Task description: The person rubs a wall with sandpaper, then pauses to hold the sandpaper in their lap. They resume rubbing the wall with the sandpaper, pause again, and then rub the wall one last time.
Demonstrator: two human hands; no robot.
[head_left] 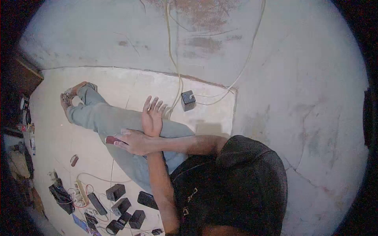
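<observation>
2 bare hands: both are raised over the outstretched legs, with the right forearm crossing in front of the left wrist; whether the 2 arms touch cannot be told.
Right hand [136,144]: knuckles toward the viewer, thumb and fingers closed in a pinch on a dark red object [112,139].
Dark red object: small and flat-looking, partly covered by the right hand's fingers, its free end pointing left above the trousers; its exact kind cannot be told.
Left hand [152,121]: open, fingers slightly spread and gently curled, pointing toward the wall [118,43].
Legs: light blue trousers [114,118], extended to the upper left and ending in 2 bare feet [71,96].
Upper body: black shirt [240,188] with pale lettering on the front.
Near the wall: 1 black block [188,103] on the pale floor [138,86], with a white cord [208,96] entering its top.
Lower left: several dark box-shaped units [115,192], 1 black bar [97,203], a pale power strip [81,193] and tangled cables.
Left of the trousers: 1 small reddish-brown item [74,160], alone on the floor, well apart from both hands.
</observation>
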